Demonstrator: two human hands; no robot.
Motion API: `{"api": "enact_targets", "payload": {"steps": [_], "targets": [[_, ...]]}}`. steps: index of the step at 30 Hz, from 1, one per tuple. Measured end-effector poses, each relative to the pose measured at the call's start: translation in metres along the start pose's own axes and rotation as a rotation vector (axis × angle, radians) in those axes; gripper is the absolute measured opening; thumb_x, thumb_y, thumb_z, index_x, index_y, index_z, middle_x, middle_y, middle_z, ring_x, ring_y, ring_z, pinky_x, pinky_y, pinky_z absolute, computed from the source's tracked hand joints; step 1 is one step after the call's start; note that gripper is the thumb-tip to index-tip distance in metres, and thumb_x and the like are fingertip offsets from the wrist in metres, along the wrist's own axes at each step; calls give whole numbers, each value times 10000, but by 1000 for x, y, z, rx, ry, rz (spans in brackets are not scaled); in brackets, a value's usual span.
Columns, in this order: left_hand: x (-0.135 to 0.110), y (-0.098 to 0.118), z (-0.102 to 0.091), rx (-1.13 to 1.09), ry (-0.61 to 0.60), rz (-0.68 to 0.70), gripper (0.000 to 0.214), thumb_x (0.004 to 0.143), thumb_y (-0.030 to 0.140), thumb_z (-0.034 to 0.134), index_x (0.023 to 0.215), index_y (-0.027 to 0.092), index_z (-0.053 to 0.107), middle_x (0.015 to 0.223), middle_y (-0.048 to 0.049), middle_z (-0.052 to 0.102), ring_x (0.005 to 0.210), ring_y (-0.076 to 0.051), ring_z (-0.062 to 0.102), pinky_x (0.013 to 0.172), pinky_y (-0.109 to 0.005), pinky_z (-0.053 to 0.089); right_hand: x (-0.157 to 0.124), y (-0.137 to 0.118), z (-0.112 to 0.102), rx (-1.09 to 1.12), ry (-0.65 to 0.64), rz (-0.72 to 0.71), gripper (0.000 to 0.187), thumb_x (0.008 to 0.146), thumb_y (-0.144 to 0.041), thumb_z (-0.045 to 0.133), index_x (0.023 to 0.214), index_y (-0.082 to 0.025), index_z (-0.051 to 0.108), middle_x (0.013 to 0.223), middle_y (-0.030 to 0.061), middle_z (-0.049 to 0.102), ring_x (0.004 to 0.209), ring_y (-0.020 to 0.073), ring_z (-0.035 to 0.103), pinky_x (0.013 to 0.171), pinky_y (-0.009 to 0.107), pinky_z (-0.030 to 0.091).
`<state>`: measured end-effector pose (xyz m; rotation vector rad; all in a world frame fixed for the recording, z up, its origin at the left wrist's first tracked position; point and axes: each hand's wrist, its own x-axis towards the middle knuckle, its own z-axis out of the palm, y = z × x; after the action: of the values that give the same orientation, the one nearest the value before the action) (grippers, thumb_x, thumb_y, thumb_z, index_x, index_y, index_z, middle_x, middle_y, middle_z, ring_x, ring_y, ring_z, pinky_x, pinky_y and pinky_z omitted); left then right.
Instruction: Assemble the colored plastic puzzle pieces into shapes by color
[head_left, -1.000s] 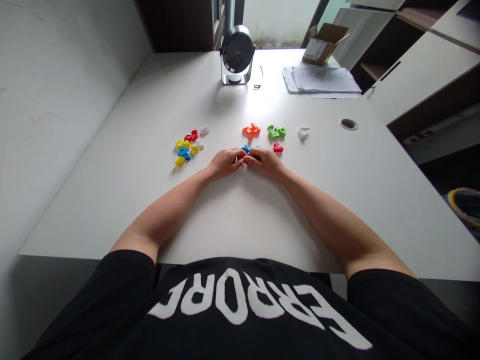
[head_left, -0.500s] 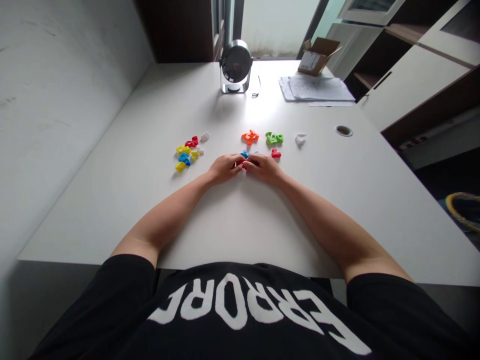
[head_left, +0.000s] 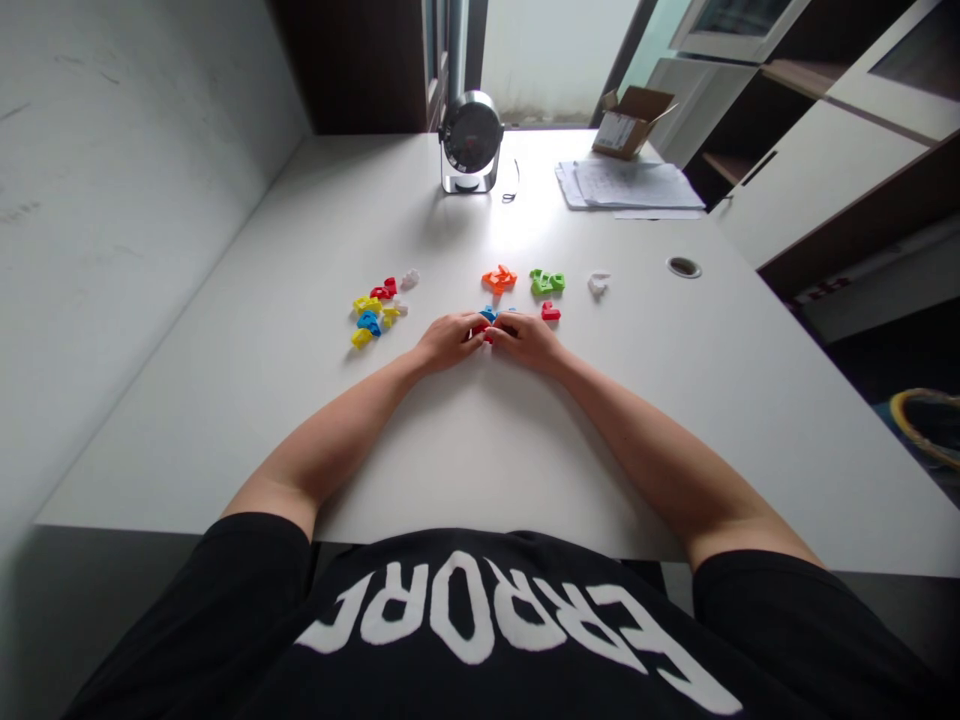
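My left hand (head_left: pixel 450 341) and my right hand (head_left: pixel 530 341) meet over the middle of the desk, both closed with fingertips almost together. Between them shows a small red plastic piece (head_left: pixel 488 337), largely covered by the fingers. Just behind the fingertips peeks a blue plastic piece (head_left: pixel 489 313); whether either hand touches it I cannot tell. Beyond my right hand lie another red piece (head_left: pixel 550 311), a pile of green pieces (head_left: pixel 547 281) and a pile of orange pieces (head_left: pixel 499 279). Left of my left hand is a loose cluster with yellow pieces (head_left: pixel 362 338), blue pieces (head_left: pixel 368 322) and red pieces (head_left: pixel 384 289).
A white piece (head_left: pixel 598 283) lies to the right, near a round cable hole (head_left: pixel 684 268). At the back stand a round black device on a metal stand (head_left: pixel 472 135), a thin cord (head_left: pixel 512 185), papers (head_left: pixel 630 185) and an open cardboard box (head_left: pixel 632 122). A wall borders the left.
The whole view has shifted slightly, so the desk sits a little lower. Both hands keep their closed grip in the same place.
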<state>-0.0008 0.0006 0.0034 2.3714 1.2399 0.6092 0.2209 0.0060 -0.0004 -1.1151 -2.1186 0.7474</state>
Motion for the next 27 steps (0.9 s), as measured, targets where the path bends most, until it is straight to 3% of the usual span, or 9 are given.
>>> {"api": "enact_targets", "payload": {"steps": [9, 27], "targets": [[0, 0, -1, -6, -5, -7, 304, 1002, 375, 546, 1144, 250, 784, 1127, -46, 779, 883, -189, 679, 810, -315, 496, 1, 1, 0, -4, -6, 0, 651, 956, -822, 542, 753, -206, 608, 714, 2, 536, 664, 157, 447, 647, 318, 348], [0, 0, 0, 0, 0, -11, 315, 1013, 405, 531, 1150, 253, 770, 1044, -39, 762, 823, -182, 653, 770, -319, 474, 1, 4, 0, -1, -10, -17, 635, 967, -804, 545, 765, -206, 615, 720, 2, 538, 666, 160, 450, 646, 314, 354]]}}
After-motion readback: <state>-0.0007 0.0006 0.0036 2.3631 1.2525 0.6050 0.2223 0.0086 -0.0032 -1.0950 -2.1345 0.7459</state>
